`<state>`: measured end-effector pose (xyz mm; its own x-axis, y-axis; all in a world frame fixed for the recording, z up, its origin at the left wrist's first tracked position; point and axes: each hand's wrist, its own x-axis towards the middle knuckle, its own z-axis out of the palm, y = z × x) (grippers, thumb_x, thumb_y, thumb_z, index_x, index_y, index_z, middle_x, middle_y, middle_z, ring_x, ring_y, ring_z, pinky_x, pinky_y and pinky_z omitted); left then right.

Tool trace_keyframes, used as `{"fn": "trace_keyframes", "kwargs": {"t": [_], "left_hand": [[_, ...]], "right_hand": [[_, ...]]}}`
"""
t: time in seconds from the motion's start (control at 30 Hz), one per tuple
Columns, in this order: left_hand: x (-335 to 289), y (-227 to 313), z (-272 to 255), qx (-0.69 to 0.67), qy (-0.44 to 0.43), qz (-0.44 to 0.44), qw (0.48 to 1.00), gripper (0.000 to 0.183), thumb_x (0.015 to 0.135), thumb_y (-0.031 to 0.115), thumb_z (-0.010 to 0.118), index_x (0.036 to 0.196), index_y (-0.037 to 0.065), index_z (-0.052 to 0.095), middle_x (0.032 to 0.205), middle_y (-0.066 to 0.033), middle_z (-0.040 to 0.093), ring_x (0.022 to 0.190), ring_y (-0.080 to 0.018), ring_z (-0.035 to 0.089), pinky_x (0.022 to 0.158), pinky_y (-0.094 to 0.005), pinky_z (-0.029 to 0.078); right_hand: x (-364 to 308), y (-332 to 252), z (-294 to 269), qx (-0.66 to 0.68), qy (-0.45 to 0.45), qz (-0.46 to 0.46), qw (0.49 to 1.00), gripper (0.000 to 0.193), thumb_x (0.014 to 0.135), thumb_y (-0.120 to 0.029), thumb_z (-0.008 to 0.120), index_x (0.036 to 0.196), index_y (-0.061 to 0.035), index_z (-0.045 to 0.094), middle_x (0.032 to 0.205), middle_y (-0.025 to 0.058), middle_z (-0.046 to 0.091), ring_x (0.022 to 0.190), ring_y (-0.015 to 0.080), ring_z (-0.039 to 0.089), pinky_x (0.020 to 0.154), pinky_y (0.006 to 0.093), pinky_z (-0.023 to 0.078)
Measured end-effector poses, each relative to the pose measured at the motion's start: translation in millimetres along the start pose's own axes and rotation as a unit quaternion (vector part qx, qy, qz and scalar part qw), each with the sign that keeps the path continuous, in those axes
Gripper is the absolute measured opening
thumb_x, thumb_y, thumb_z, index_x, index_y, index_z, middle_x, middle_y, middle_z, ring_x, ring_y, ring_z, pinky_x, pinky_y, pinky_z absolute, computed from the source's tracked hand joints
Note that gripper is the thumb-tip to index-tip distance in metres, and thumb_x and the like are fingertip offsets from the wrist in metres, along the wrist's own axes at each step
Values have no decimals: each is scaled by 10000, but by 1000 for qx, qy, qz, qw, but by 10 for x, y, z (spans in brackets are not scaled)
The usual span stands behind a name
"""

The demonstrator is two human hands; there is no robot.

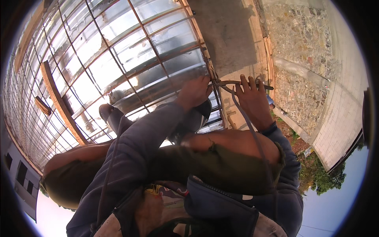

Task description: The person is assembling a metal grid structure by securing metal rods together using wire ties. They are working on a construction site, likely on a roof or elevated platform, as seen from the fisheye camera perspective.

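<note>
My right hand (pixel 252 100) has its fingers laid over the handles of dark metal pincers (pixel 227 83), which are spread apart. The jaws of the pincers meet the outermost bars at the edge of a rebar grid (pixel 148 37). Just left of the jaws, my left hand (pixel 194 93) is closed against the same edge bars. What its fingers pinch, if anything, is hidden. Grey sleeves cover both forearms, and a drawstring (pixel 252 130) hangs in front of my right wrist.
Shiny metal decking (pixel 173 63) lies beneath the grid. A wooden plank (pixel 59 100) crosses the bars at left, near a short wood block (pixel 42 106). My bent knees are close below my hands. Past the boarded edge are ground far below and a stone wall (pixel 302 47).
</note>
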<state>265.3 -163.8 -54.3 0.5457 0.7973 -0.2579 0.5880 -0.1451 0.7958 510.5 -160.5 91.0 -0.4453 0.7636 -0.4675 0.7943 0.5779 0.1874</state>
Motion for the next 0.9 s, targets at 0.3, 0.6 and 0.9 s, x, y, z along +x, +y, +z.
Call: {"fn": "trace_keyframes", "kwargs": {"t": [0.3,0.6,0.9], "left_hand": [[29,-12,-2,12,1,11,1000,363,1020,258,682,1287,19,629,1086,-222,713,924,-446,741,813,-565,606],[115,154,-78,-31,-76,-41,996,456,938,281,725,1302,28,619,1136,-240,696,997,-473,731,874,-584,589],[88,103,-15,37,75,28,996,658,830,313,888,1388,88,621,1360,-200,611,1308,-441,604,1061,-607,480]], "right_hand": [[88,175,88,225,-107,28,968,329,1054,-306,663,1245,-40,633,929,147,738,841,323,750,741,464,580],[106,313,161,661,-435,186,582,748,951,-762,733,895,-16,735,745,71,745,664,177,738,646,345,596],[26,54,163,684,-403,207,572,538,898,-530,915,945,-14,769,764,70,770,651,160,735,638,338,589]]}}
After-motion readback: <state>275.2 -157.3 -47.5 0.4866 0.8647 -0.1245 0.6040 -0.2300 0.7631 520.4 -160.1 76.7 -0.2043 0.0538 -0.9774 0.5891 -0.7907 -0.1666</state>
